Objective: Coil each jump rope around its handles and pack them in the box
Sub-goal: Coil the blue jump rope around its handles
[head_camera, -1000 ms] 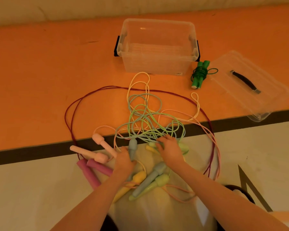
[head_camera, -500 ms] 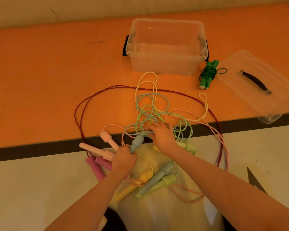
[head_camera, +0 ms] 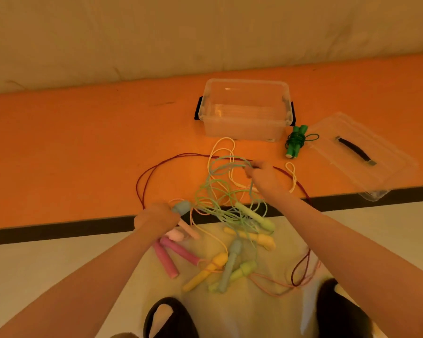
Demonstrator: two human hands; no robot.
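Note:
My left hand (head_camera: 155, 219) grips a pale blue rope handle (head_camera: 182, 207), its round end sticking out past my fingers. My right hand (head_camera: 263, 175) pinches the blue cord (head_camera: 226, 164) and holds it stretched above the tangle of ropes (head_camera: 226, 202). The second blue handle (head_camera: 230, 263) lies among yellow (head_camera: 206, 270), light green (head_camera: 254, 214) and pink handles (head_camera: 178, 250) in front of me. A clear box (head_camera: 246, 109) stands open on the orange mat. Beside it lies a green rope (head_camera: 296, 141), coiled around its handles.
The box's clear lid (head_camera: 362, 153) with a black handle lies to the right on the orange mat (head_camera: 83, 147). A dark red cord (head_camera: 142, 184) loops wide around the tangle. My black shoes (head_camera: 167, 318) are at the bottom edge.
My right hand has moved from the tangle's middle up and away, drawing the blue cord out. My left hand has lifted the blue handle. The view has tilted up.

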